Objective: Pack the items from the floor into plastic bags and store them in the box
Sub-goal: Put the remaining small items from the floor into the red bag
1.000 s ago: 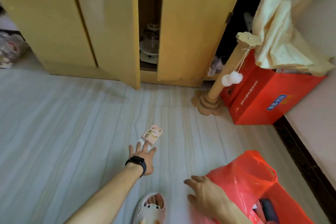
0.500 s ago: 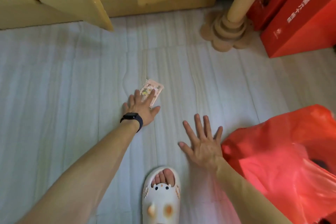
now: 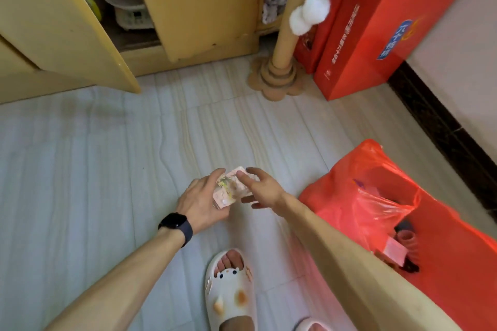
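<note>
Two hands meet over one small pink packet (image 3: 228, 188), just below the middle of the frame and clear of the floor (image 3: 80, 183). The left hand (image 3: 200, 200), with a dark watch (image 3: 176, 224) on its wrist, has its grip closed round the packet's left side. The right hand (image 3: 262, 189) is spread, its fingers nearly straight and its fingertips (image 3: 242, 173) touching the packet's top edge. It does not plainly pinch it.

I judge this to be the bagging step: the item is off the floor but not yet packed. The red plastic bag (image 3: 376, 169) lies at the lower right, its mouth slack and partly fallen in, with a few things showing inside. The next move probably calls for one hand to open that mouth while the other drops the packet in. The bag would then go to the box, perhaps the tall red box (image 3: 363, 43) at the upper right, though I cannot be sure it is the one meant.

As for writing, that box carries a blue label (image 3: 394, 39) with white Chinese characters and a column of gold characters down its face. Both are too blurred to read with confidence. The packet shows a printed picture but no legible words.
</note>
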{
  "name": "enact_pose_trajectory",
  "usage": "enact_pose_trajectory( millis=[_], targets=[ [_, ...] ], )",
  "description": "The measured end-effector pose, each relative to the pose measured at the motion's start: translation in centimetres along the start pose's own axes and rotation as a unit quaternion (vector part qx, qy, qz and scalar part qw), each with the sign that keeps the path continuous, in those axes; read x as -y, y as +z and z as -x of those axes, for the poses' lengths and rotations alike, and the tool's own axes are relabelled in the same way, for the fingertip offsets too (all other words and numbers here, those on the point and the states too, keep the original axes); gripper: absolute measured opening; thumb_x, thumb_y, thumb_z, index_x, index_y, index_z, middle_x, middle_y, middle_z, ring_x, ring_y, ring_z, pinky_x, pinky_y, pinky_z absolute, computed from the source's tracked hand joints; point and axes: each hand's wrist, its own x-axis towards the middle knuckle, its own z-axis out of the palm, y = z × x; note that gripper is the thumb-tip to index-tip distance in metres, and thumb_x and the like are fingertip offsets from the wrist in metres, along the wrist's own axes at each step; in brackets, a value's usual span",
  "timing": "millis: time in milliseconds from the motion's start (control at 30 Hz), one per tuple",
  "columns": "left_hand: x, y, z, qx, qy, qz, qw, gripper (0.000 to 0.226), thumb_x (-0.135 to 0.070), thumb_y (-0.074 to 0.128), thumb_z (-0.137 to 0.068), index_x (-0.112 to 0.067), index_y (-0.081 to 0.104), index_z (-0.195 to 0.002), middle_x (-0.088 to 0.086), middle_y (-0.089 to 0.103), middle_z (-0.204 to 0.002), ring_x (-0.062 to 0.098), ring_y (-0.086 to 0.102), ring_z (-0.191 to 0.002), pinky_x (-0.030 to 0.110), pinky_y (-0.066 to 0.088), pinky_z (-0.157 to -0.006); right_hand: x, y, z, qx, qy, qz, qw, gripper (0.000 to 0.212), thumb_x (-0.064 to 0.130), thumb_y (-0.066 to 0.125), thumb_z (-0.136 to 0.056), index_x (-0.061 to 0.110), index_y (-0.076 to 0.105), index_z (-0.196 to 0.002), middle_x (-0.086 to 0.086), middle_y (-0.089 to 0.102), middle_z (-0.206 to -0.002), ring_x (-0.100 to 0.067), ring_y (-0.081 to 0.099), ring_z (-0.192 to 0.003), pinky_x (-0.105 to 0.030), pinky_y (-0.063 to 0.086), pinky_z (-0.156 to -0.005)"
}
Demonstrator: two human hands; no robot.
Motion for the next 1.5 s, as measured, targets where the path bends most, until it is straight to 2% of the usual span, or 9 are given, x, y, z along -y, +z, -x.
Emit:
enact_pose_trajectory(
  millis=[133,467,767,900,1033,1133,1233,1333,1500],
  targets=[
    [-5.2,-5.2,3.5,-0.070,0.124,-0.037,0.989,0.087,-0.054,0.068,-0.066,-0.042,0.028,-0.142,-0.012,0.058,-0.124,0.015,0.053,-0.114,0.029,0.049,-0.079,0.6,-0.7,7.9,-0.152,-0.168,-0.082,0.971,0.035,0.021,0.064,-0.093,0.019,0.058,-0.127,-0.008,0.071,-0.100,-0.021,0.071,-0.077,-0.032,0.060,-0.065],
    [-22.5,-8.4,9.3,-0.083,0.489,-0.180,0.849,0.086,-0.057,0.067,-0.077,-0.022,0.035,-0.148,-0.002,0.053,-0.132,0.017,0.055,-0.115,0.032,0.050,-0.092,-9.9,-6.6,28.9,-0.498,-0.320,-0.136,0.795,0.026,0.026,0.068,-0.093,0.048,0.064,-0.107,0.019,0.073,-0.096,-0.003,0.070,-0.083,-0.022,0.055,-0.071],
    [-32.0,-4.8,6.3,0.044,0.425,-0.373,0.824,0.057,-0.043,0.056,-0.086,-0.022,0.041,-0.137,0.006,0.043,-0.138,0.027,0.040,-0.127,0.042,0.037,-0.100,-18.1,-9.8,32.8,-0.608,-0.232,0.068,0.756,0.047,0.007,0.068,-0.088,0.044,0.057,-0.115,0.044,0.058,-0.112,0.009,0.062,-0.096,-0.011,0.048,-0.075],
    [-33.1,-0.2,5.7,0.080,0.350,-0.334,0.872,0.074,-0.044,0.055,-0.087,-0.027,0.022,-0.151,0.011,0.037,-0.147,0.031,0.035,-0.135,0.045,0.030,-0.109,-18.6,-11.5,31.5,-0.633,-0.226,0.128,0.729,0.037,0.006,0.067,-0.089,0.034,0.063,-0.112,0.021,0.068,-0.108,-0.008,0.067,-0.094,-0.022,0.050,-0.074],
    [-32.7,3.2,4.9,0.088,0.260,-0.325,0.905,0.099,-0.038,0.060,-0.087,-0.024,-0.011,-0.155,0.016,0.048,-0.137,0.035,0.049,-0.122,0.043,0.038,-0.100,-17.3,-13.4,29.5,-0.478,-0.190,0.177,0.839,0.052,0.017,0.052,-0.080,0.035,0.060,-0.128,0.005,0.061,-0.131,-0.019,0.060,-0.118,-0.026,0.047,-0.087],
    [-32.0,3.4,4.2,0.064,0.257,-0.311,0.913,0.079,-0.020,0.054,-0.085,-0.019,0.012,-0.152,0.009,0.066,-0.109,0.033,0.060,-0.102,0.036,0.041,-0.077,-17.0,-14.6,28.7,-0.395,-0.171,0.223,0.875,0.068,0.011,0.051,-0.077,0.034,0.052,-0.141,-0.005,0.037,-0.155,-0.026,0.041,-0.139,-0.032,0.042,-0.105],
    [-31.6,2.1,3.4,0.044,0.291,-0.267,0.918,0.030,-0.023,0.049,-0.080,-0.021,0.048,-0.110,0.008,0.069,-0.100,0.034,0.062,-0.095,0.036,0.039,-0.070,-18.0,-15.6,28.6,-0.536,-0.223,0.232,0.780,0.048,0.008,0.065,-0.080,0.016,0.064,-0.127,-0.016,0.053,-0.140,-0.037,0.050,-0.127,-0.048,0.050,-0.098],
    [-31.5,0.7,2.8,0.036,0.276,-0.193,0.941,0.013,-0.030,0.049,-0.081,-0.025,0.040,-0.089,0.012,0.068,-0.088,0.039,0.061,-0.086,0.035,0.033,-0.064,-19.3,-16.5,28.3,-0.618,-0.107,0.246,0.739,0.070,0.018,0.073,-0.075,0.016,0.049,-0.141,-0.017,0.040,-0.149,-0.038,0.041,-0.131,-0.050,0.044,-0.103],
    [-32.4,-1.3,2.2,0.057,0.183,-0.075,0.979,0.013,-0.030,0.052,-0.079,-0.028,0.055,-0.092,0.007,0.069,-0.090,0.036,0.062,-0.090,0.033,0.046,-0.070,-20.0,-17.8,27.6,-0.516,0.018,0.000,0.856,0.065,0.030,0.063,-0.090,0.021,0.036,-0.148,-0.013,0.057,-0.135,-0.034,0.054,-0.122,-0.040,0.045,-0.096]
  ],
)
